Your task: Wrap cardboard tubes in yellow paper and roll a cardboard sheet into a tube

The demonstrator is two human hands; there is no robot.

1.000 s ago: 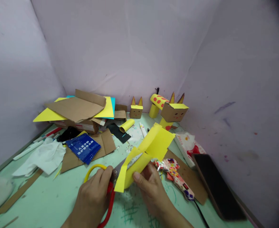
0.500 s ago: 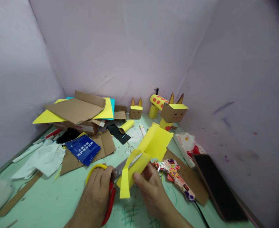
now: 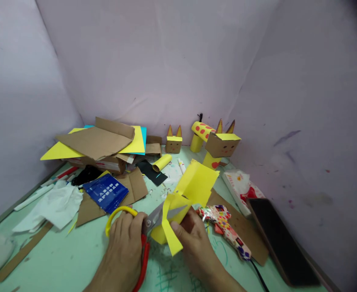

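My left hand (image 3: 124,243) is closed around the scissors (image 3: 144,259), which have one yellow and one red handle loop. Their blades stand apart, running into a piece of yellow paper (image 3: 199,182). A narrow strip of that paper hangs down in front of the blades. My right hand (image 3: 196,241) pinches the paper from the right, thumb in front and the other fingers mostly hidden behind it. Past the paper stands a spotted yellow animal figure (image 3: 223,145) with a cardboard head. To its left is a small cardboard head with pointed ears (image 3: 174,144).
A floral-patterned glue gun (image 3: 227,231) lies on cardboard at the right, beside a phone (image 3: 280,239) and a tissue pack (image 3: 242,186). On the left are a blue packet (image 3: 105,191), crumpled tissue (image 3: 50,205) and stacked cardboard (image 3: 97,142). A yellow paper tube (image 3: 162,162) lies behind.
The scissor blades have opened wider at the paper. The hanging strip has swung to the right, and the paper has tilted slightly between my hands.
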